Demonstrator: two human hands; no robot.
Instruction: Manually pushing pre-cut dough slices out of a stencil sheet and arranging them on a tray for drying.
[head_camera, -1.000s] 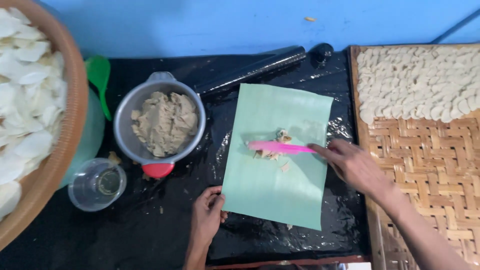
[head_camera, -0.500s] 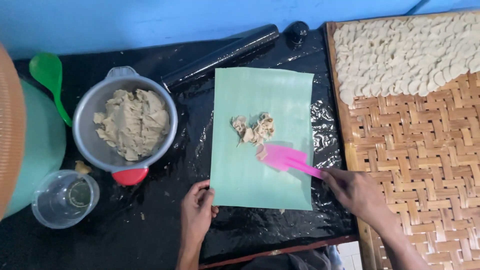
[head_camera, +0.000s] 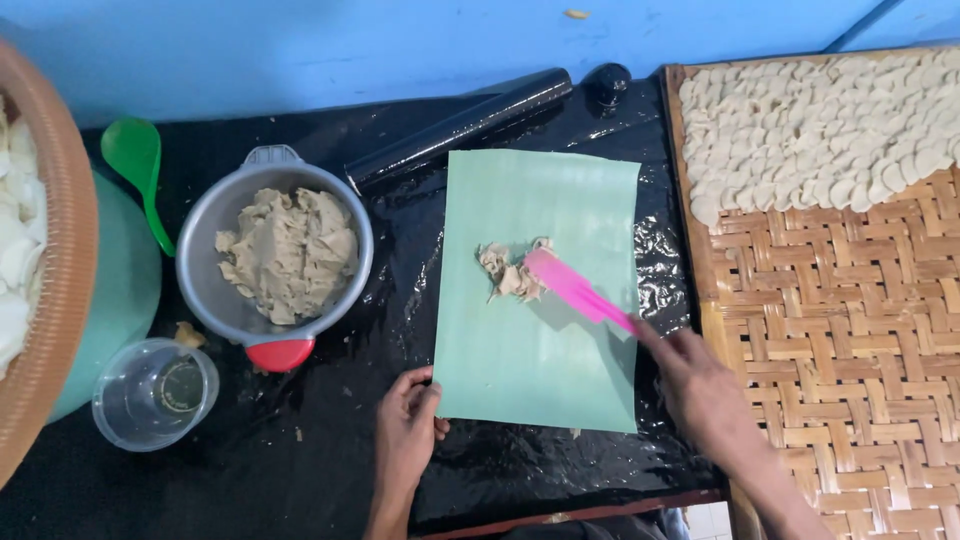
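Dough lump (head_camera: 512, 270) on green sheet (head_camera: 540, 330), mid-worktop (head_camera: 330, 440).
Metal bowl (head_camera: 275, 258) of dough toward left edge. Left hand (head_camera: 408, 432) fingers flat, open, pinning sheet's near-left corner. Right hand (head_camera: 700, 385) fingers closed around pink spatula (head_camera: 575, 288), blade touching the lump. Woven tray (head_camera: 840, 330) at right edge.

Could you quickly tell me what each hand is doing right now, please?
Left hand: open, fingers pressing on the green sheet's lower left corner.
Right hand: closed on the pink spatula, whose blade touches the dough lump.
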